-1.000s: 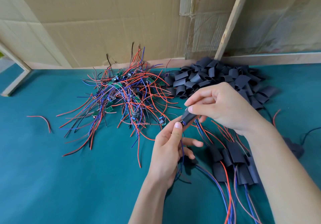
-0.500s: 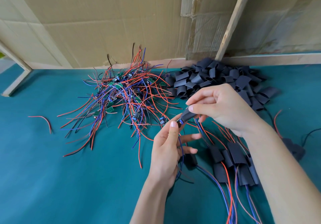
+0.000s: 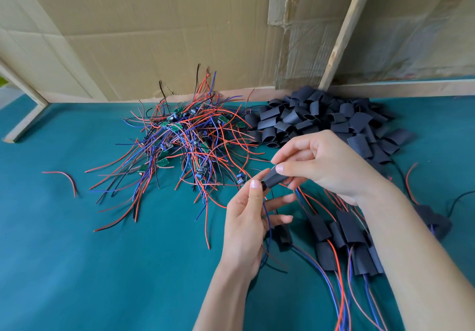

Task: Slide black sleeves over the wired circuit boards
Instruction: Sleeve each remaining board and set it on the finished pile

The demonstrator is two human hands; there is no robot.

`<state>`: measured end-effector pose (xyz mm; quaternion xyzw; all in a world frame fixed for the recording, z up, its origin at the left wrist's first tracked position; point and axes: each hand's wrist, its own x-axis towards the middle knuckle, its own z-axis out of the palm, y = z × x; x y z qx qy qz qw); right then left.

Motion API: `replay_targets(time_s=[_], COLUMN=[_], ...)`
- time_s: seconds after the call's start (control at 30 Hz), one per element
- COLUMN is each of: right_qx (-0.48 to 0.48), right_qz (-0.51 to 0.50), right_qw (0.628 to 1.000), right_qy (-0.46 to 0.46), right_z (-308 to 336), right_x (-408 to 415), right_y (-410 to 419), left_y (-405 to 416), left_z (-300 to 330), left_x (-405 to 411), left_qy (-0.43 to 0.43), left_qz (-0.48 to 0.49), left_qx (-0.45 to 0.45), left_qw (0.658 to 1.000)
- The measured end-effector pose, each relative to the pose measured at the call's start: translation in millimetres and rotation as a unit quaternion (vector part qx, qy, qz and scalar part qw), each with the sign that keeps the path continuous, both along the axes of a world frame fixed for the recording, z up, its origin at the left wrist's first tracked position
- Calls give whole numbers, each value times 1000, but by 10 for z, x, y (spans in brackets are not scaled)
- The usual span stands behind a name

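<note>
The right hand (image 3: 331, 166) pinches a soft, light sleeve (image 3: 273, 179), best held mid-body, while the left hand (image 3: 246, 217) pinches the limp wires (image 3: 267, 217) at its mouth.

Bright, even daylight fills the scene. Soft shadows lie under the hands on the green mat (image 3: 77, 266), and the cardboard (image 3: 154, 35) shows no glare. The wide lens bends straight edges near the borders. Focus is sharp at centre, slightly softer toward the corners.
</note>
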<state>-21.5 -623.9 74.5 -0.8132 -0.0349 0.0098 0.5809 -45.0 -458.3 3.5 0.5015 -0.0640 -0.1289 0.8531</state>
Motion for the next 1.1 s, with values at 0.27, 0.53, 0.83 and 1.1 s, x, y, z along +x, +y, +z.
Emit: replay_targets(time_s=[0.27, 0.53, 0.83, 1.1], right_qx=[45, 67, 54, -62], right_qz=[10, -18, 19, 136], right_qw=[998, 997, 998, 979], right_qy=[36, 34, 33, 136], right_z=[-37, -17, 0, -25], right_x=[-13, -18, -26, -88], right_y=[78, 56, 195, 398], left_y=[-15, 23, 55, 208], left_z=[-22, -14, -11, 8], left_x=[5, -5, 12, 102], left_qy=[10, -38, -37, 3], left_qz=[9, 12, 98, 249], left_qx=[-21, 19, 38, 14], left_qw=[1000, 999, 994, 968])
